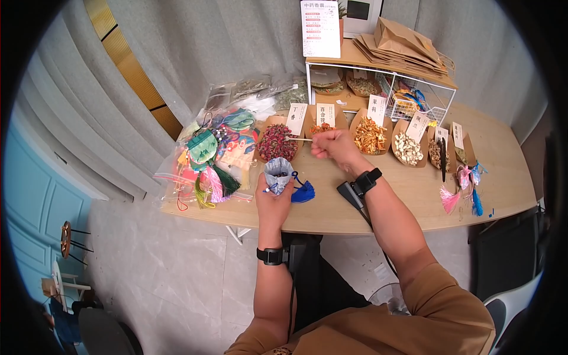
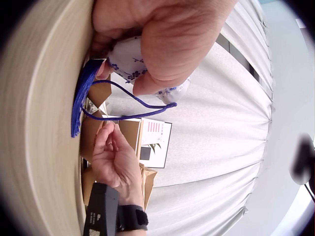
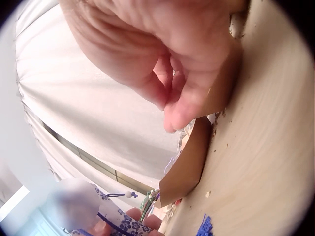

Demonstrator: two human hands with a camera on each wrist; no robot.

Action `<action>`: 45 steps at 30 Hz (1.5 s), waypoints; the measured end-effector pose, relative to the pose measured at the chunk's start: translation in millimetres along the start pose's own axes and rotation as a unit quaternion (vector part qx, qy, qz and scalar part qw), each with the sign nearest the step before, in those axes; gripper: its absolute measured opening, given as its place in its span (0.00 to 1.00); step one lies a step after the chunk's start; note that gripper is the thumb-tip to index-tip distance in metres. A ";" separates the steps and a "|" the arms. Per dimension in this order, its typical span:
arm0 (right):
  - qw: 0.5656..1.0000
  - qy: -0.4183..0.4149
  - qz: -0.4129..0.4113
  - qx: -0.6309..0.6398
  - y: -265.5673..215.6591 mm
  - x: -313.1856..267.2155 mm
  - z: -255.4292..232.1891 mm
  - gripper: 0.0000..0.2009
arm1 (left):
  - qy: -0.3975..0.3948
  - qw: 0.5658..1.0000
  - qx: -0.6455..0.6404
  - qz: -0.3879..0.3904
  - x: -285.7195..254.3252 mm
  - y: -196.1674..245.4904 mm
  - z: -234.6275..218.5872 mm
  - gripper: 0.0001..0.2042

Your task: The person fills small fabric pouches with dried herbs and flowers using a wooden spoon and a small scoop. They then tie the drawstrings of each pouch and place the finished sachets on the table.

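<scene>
My left hand (image 1: pixel 274 204) holds a small white drawstring pouch (image 2: pixel 129 61) with a blue flower print. In the head view the mouth of the pouch gapes upward, with dark bits inside. A blue cord (image 2: pixel 125 118) and a blue tassel (image 1: pixel 303 192) hang beside it. My right hand (image 1: pixel 338 149) pinches a thin, pale, spoon-like stick (image 1: pixel 300 139) between thumb and fingertips. Its far end reaches over the paper tray of dried rosebuds (image 1: pixel 276 142). In the right wrist view the fingertips (image 3: pixel 178 118) are close above a brown tray edge (image 3: pixel 189 167).
More paper trays stand in a row, with orange dried petals (image 1: pixel 371 135) and white slices (image 1: pixel 408 148). Black tongs (image 1: pixel 442 158) lie on one tray. Bagged sachets (image 1: pixel 222 151) fill the table's left end; small tassels (image 1: pixel 464 186) lie right. Behind is a shelf (image 1: pixel 355 59).
</scene>
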State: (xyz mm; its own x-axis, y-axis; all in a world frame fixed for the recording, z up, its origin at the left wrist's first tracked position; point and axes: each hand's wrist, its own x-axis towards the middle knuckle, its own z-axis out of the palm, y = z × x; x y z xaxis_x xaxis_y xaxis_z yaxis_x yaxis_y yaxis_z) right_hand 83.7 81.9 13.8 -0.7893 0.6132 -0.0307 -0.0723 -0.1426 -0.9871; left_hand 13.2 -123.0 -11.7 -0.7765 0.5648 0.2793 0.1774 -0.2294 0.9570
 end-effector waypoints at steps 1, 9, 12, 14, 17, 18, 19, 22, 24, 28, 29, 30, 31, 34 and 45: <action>1.000 0.001 0.004 0.012 0.6 0.8 -1.3 0.07 | 0.001 1.000 0.006 0.005 0.2 0.4 0.1 0.16; 1.000 -0.004 0.013 0.022 2.4 1.4 -0.2 0.06 | 0.002 1.000 0.003 0.003 0.6 -2.0 -0.4 0.15; 1.000 -0.014 0.015 0.010 3.4 1.9 0.0 0.06 | 0.001 1.000 0.003 0.006 0.3 -0.3 0.0 0.15; 1.000 -0.025 0.019 0.002 3.6 1.6 -0.3 0.06 | 0.002 1.000 -0.005 0.008 1.0 -3.5 0.1 0.15; 0.999 -0.022 0.026 0.014 3.2 1.6 -0.7 0.06 | 0.002 1.000 0.002 0.004 1.1 -4.1 -0.2 0.15; 0.999 -0.020 0.029 0.015 2.5 1.3 -0.9 0.06 | 0.002 1.000 -0.001 0.004 0.8 -3.5 -0.2 0.15; 0.999 -0.017 0.032 0.017 1.2 0.7 -1.1 0.06 | 0.001 1.000 -0.003 0.004 0.5 -2.5 0.0 0.15; 0.999 -0.013 0.038 0.022 -1.1 -0.3 -1.4 0.06 | 0.000 1.000 0.002 0.000 0.5 -3.5 -0.8 0.15; 0.999 -0.012 0.039 0.022 -1.8 -0.8 -1.5 0.06 | 0.000 1.000 0.008 -0.001 0.6 -3.6 -0.9 0.15; 0.999 -0.019 0.038 0.000 -0.5 0.1 -1.4 0.07 | 0.001 1.000 0.008 0.001 0.2 -1.2 -0.4 0.15; 0.999 -0.023 0.037 -0.010 0.4 0.6 -1.5 0.07 | 0.000 1.000 0.007 0.000 0.1 -0.7 -0.3 0.16; 0.999 -0.029 0.037 -0.015 1.2 1.0 -1.5 0.07 | 0.005 1.000 0.002 0.001 0.0 -0.1 0.4 0.14; 0.998 -0.035 0.037 -0.020 1.9 1.4 -1.5 0.07 | 0.010 1.000 -0.003 0.003 0.1 0.5 1.3 0.13; 0.999 -0.029 0.041 0.000 1.9 1.4 -1.0 0.07 | 0.014 1.000 -0.008 0.009 0.5 -0.1 1.8 0.13; 0.996 -0.028 0.045 0.078 -10.1 -4.8 -4.9 0.07 | 0.018 1.000 0.009 0.004 0.9 -0.2 0.7 0.13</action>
State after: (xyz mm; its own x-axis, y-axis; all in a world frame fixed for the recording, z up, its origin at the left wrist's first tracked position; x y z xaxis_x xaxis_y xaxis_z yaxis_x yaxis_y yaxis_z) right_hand 91.2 84.1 23.2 -0.8290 0.5493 -0.1053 -0.0896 -0.3162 -0.9445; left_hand 13.0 -121.9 -11.6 -0.7960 0.5343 0.2845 0.1946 -0.2192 0.9561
